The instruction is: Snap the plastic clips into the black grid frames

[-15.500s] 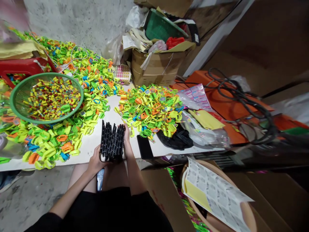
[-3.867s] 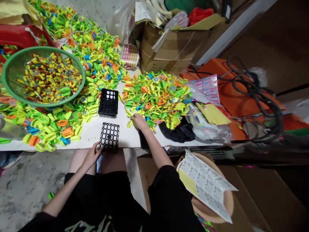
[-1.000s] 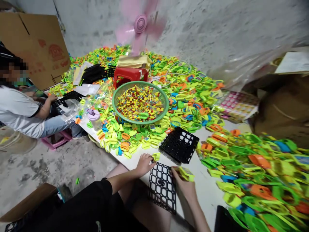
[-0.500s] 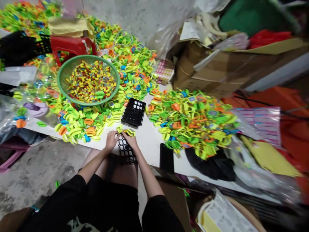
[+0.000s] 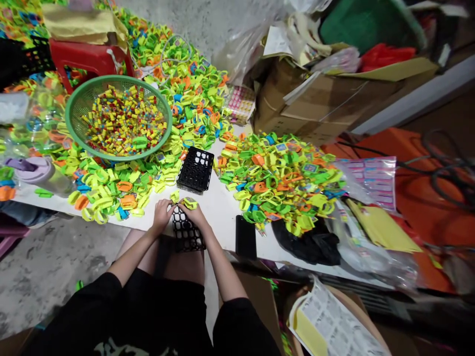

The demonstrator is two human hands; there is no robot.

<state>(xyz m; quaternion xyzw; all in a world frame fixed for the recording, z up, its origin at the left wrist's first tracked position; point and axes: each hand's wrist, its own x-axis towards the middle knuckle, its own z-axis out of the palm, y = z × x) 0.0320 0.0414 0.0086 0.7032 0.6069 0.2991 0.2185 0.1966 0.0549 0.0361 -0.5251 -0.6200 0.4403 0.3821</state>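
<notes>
From the head camera, the left hand [image 5: 162, 214] and the right hand [image 5: 194, 215] meet over a black grid tray [image 5: 187, 233] that lies at the near edge of the white table [image 5: 218, 210]. The right hand's fingers are closed on a yellow plastic piece [image 5: 190, 202]; the left hand pinches a smaller yellow bit [image 5: 174, 196] just beside it. The step in hand looks like fitting pieces into the tray's cells; the next move would call for lining the piece up with an open cell and pressing it in squarely.

A stack of black trays [image 5: 195, 169] sits just beyond, apparently unfilled. A green basket [image 5: 78, 101] holds small yellow, red and blue parts. Loose green, yellow and orange pieces [image 5: 282, 178] are heaped to the right, near a cardboard box [image 5: 315, 106] stuffed with bags and paper.
</notes>
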